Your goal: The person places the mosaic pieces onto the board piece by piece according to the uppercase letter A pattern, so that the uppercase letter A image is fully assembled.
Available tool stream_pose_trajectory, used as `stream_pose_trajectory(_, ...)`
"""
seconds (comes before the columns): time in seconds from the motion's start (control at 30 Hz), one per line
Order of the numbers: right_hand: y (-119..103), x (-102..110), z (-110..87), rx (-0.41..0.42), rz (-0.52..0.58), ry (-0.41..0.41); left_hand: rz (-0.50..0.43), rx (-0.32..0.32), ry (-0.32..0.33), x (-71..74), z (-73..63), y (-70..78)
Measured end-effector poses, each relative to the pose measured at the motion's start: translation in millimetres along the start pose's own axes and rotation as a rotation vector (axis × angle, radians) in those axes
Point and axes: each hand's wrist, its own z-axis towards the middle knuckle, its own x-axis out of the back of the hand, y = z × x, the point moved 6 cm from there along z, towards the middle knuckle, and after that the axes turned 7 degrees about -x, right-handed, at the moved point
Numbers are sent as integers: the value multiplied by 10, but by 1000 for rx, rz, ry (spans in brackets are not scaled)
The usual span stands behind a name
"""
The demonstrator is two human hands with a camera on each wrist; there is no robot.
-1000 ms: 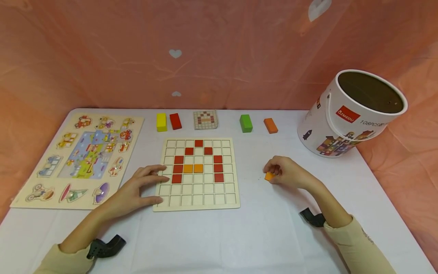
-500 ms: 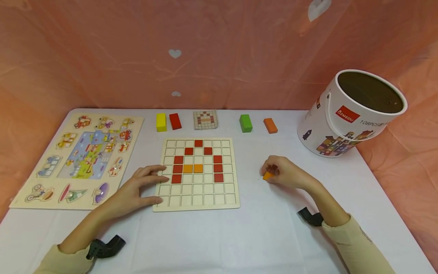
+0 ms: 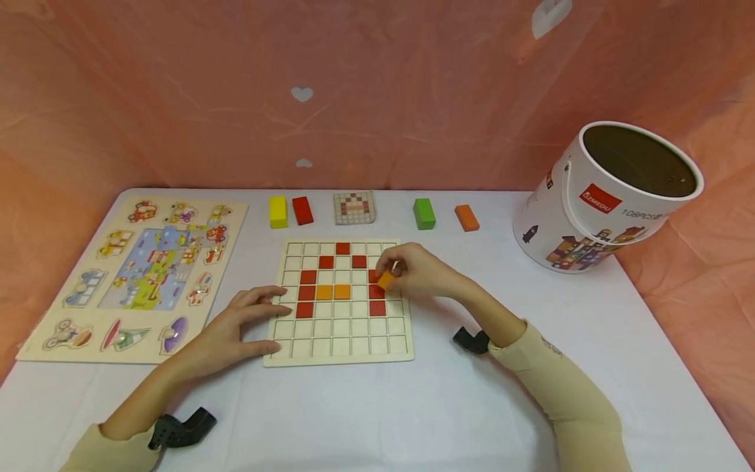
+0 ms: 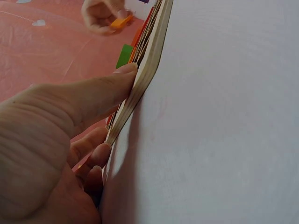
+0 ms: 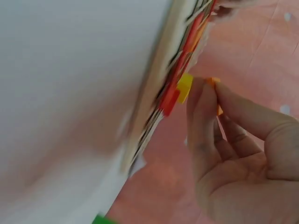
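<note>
Pinched between the thumb and fingers of my right hand [image 3: 427, 272] is a small orange tile [image 3: 386, 281]. That hand hangs over the right side of a pale wooden grid board [image 3: 342, 344], where the tile overlaps red squares in the head view. My left hand [image 3: 232, 334] lies at the board's left edge, fingers spread and fairly straight, thumb and fingertips touching the rim in the left wrist view. On the grid, several red tiles [image 3: 343, 248] form an arch, and two orange tiles [image 3: 324, 292] sit side by side in one row.
Behind the board stand a yellow block [image 3: 278, 212], a red block [image 3: 303, 210], a pattern card [image 3: 354, 208], a green block [image 3: 424, 214] and an orange block [image 3: 466, 217]. A knobbed picture puzzle [image 3: 232, 216] lies left; a white bucket [image 3: 542, 239] stands back right.
My right hand, holding the orange tile, has moved left from the tablecloth to over the grid board's right side. The left hand stays at the board's edge.
</note>
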Motion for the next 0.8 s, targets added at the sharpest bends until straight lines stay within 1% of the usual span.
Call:
stream_pose_trajectory(0.17, -190, -161, 235, 39, -28, -53, 25, -23, 17, 41, -18, 18)
stream_pose_trajectory(0.3, -263, -251, 324, 56, -83, -76, 23, -34, 23, 50, -18, 22)
stream_pose_trajectory(0.43, -294, -285, 353, 57, -177, -74, 19, -33, 25, 44, -15, 17)
stream_pose_trajectory(0.67, -290, -318, 372, 17, -244, -50, 17, -25, 21, 44, -6, 16)
stream_pose_trajectory(0.8, -280, -357, 366, 6, -321, -19, 13, -30, 24, 41, -8, 27)
